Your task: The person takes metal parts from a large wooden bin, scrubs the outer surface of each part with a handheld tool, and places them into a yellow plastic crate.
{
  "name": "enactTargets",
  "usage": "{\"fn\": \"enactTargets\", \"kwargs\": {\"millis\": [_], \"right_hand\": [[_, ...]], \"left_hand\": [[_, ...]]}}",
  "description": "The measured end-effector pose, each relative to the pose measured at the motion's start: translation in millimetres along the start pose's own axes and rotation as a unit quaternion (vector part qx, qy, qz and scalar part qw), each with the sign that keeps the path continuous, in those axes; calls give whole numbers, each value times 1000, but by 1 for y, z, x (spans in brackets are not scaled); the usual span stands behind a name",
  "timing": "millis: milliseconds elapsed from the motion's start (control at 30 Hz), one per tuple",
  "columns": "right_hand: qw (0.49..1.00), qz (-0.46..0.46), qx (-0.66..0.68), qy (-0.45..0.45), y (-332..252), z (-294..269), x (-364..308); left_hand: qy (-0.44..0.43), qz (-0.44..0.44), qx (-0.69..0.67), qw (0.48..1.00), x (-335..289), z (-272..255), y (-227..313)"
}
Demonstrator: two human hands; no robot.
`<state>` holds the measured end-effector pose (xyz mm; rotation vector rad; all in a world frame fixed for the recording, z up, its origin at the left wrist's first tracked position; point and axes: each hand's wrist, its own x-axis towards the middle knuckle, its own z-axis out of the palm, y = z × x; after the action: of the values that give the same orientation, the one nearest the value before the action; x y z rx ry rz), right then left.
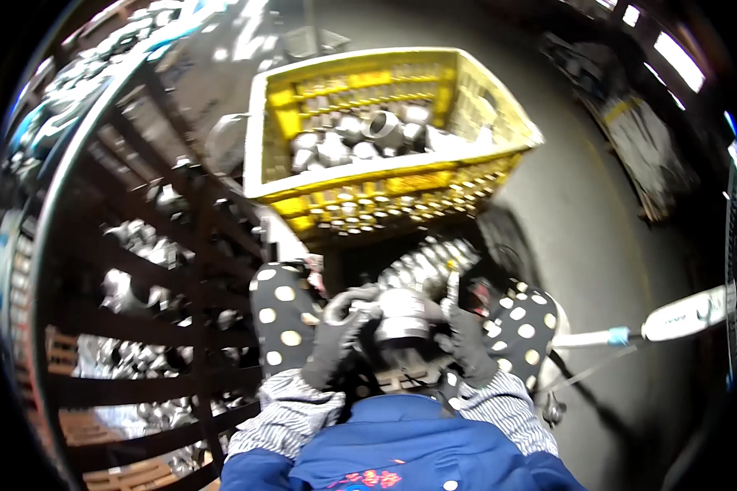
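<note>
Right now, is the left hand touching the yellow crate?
Apart. The head view shows a plain gap between the left hand, near the lap, and the front of the yellow crate.

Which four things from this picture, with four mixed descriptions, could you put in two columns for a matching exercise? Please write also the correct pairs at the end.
Column one:
1. crate
2. sleeve cuffs
3. trousers
4. shiny metal part

Column two:
A. black with pale dots
B. between the left grip and the right grip
C. yellow, with loose metal pieces inside
D. finely striped

Right pairs: 1-C, 2-D, 3-A, 4-B
</note>
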<state>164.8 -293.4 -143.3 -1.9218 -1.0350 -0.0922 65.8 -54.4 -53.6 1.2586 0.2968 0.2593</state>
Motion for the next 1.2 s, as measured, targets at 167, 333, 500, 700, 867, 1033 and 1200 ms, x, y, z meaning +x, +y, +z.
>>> {"fn": "enactTargets", "kwargs": {"millis": [167,333,500,700,867,1033,1200], "right_hand": [[758,424,491,70,-49,12,15],[784,445,433,18,-72,-8,26],[771,442,458,35,-45,0,12],[764,484,423,58,-47,-3,18],[806,475,334,115,-35,-4,6],[876,424,200,110,8,-10,-7],[910,410,-7,68,23,-50,18]], "left_hand": [[-92,144,160,972,15,6,79],[22,291,231,928,34,-24,205],[218,259,419,842,74,-108,216],[276,154,507,802,97,-172,181],[297,141,500,801,99,-192,179],[317,161,465,811,99,-190,188],[296,244,374,844,81,-135,212]]}}
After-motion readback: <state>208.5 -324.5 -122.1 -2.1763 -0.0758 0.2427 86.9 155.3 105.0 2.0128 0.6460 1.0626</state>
